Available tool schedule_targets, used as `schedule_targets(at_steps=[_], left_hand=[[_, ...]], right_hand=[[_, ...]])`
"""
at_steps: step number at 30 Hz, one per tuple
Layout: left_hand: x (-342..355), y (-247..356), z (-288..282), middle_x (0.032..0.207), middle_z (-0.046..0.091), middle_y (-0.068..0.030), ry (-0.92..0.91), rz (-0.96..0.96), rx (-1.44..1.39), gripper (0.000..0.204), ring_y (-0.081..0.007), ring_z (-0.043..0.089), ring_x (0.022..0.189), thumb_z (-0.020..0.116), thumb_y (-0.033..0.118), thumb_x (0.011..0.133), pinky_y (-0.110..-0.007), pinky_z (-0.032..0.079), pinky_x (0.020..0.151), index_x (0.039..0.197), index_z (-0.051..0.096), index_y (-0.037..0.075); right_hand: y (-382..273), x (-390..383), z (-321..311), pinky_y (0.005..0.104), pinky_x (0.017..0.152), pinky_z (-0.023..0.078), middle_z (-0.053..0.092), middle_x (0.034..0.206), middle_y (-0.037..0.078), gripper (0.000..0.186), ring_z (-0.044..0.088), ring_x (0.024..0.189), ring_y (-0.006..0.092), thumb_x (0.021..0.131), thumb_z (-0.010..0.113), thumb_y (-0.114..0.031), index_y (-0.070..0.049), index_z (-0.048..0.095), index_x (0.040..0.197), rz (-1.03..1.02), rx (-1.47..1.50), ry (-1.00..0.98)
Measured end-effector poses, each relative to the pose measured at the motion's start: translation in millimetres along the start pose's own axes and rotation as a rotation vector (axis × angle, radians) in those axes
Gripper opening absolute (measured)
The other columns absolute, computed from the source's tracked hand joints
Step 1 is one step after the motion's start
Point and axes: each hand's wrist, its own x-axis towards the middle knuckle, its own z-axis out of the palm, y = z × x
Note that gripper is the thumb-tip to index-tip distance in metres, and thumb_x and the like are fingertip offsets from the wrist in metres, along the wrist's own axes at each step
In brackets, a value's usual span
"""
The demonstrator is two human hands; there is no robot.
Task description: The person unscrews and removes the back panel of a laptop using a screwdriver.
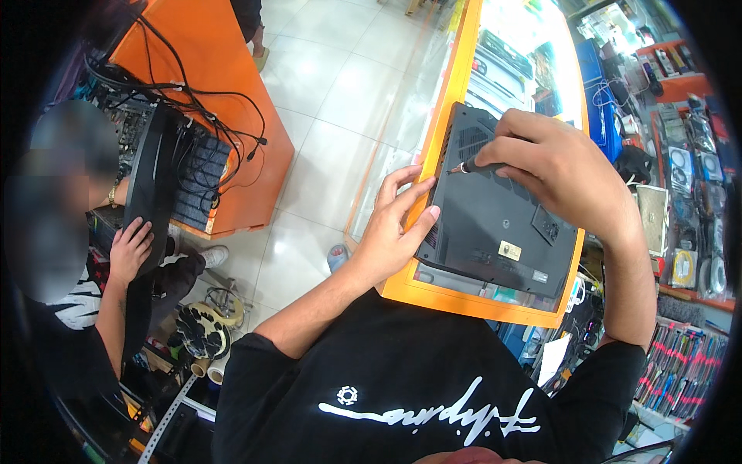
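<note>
Black plastic faces up on the laptop (479, 220), which lies underside up across the glass-topped counter (433, 297), its left edge near the counter's orange-yellow frame. The right hand (553, 166) grips a small screwdriver (465, 165), thumb and fingers pinched round its handle, the tip slanting down to the left at a spot just inside that edge. My judgement is that 1 screw of the bottom cover is being worked there; whether it is turning in or out does not show. The next move seems to call for a well-seated tip, light downward pressure and a small twist, with the base held from sliding.

The left hand (398, 228) is spread rather than gripping: its thumb rests at the laptop's left edge, nearer the wearer than the tip, while 2 fingers reach close to that edge; full contact is unclear. Beneath the right hand's fingers lies the laptop's far part; its near part, with a gold label (509, 250), is uncovered.
</note>
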Motion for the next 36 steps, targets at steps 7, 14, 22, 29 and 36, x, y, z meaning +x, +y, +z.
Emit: schedule_targets(at_steps=[7, 14, 22, 29, 36], left_hand=[[4, -6, -3, 0.147, 0.041, -0.0155, -0.036, 0.015, -0.035, 0.046, -0.0290, 0.042, 0.142, 0.066, 0.014, 0.099, -0.040, 0.035, 0.119, 0.143, 0.059, 0.003], [5, -12, -4, 0.146, 0.041, -0.0149, -0.042, 0.047, -0.017, 0.047, -0.0285, 0.042, 0.141, 0.067, 0.015, 0.099, -0.041, 0.034, 0.120, 0.145, 0.058, 0.004], [5, -12, -5, 0.146, 0.040, -0.0148, -0.051, 0.055, 0.021, 0.047, -0.0291, 0.042, 0.140, 0.067, 0.016, 0.099, -0.041, 0.034, 0.119, 0.144, 0.058, 0.005], [5, -10, -6, 0.147, 0.038, -0.0177, -0.074, 0.038, -0.023, 0.047, -0.0341, 0.037, 0.144, 0.066, 0.020, 0.101, -0.044, 0.033, 0.119, 0.144, 0.057, 0.005], [5, -9, -5, 0.146, 0.040, -0.0149, -0.050, 0.047, 0.008, 0.047, -0.0290, 0.042, 0.140, 0.067, 0.016, 0.099, -0.041, 0.034, 0.119, 0.144, 0.058, 0.005]], right_hand=[[-15, 24, -6, 0.0417, 0.070, 0.056, 0.071, 0.079, 0.013, 0.025, 0.072, 0.076, 0.0341, 0.098, 0.067, -0.027, -0.002, 0.067, 0.101, 0.156, -0.413, -0.152], [-9, 29, -9, 0.0426, 0.072, 0.056, 0.072, 0.082, 0.013, 0.022, 0.072, 0.080, 0.0341, 0.098, 0.067, -0.025, -0.005, 0.066, 0.107, 0.175, -0.368, -0.255], [-11, 32, -8, 0.0407, 0.072, 0.056, 0.072, 0.084, 0.012, 0.023, 0.073, 0.081, 0.0326, 0.099, 0.067, -0.025, -0.005, 0.066, 0.110, 0.202, -0.449, -0.325], [-13, 29, -4, 0.0363, 0.073, 0.056, 0.070, 0.073, 0.011, 0.027, 0.073, 0.074, 0.0317, 0.102, 0.064, -0.031, -0.005, 0.070, 0.100, 0.203, -0.421, -0.241], [-17, 26, -4, 0.0431, 0.078, 0.051, 0.065, 0.069, 0.014, 0.025, 0.066, 0.073, 0.0350, 0.100, 0.066, -0.031, -0.006, 0.066, 0.097, 0.186, -0.458, -0.271]])
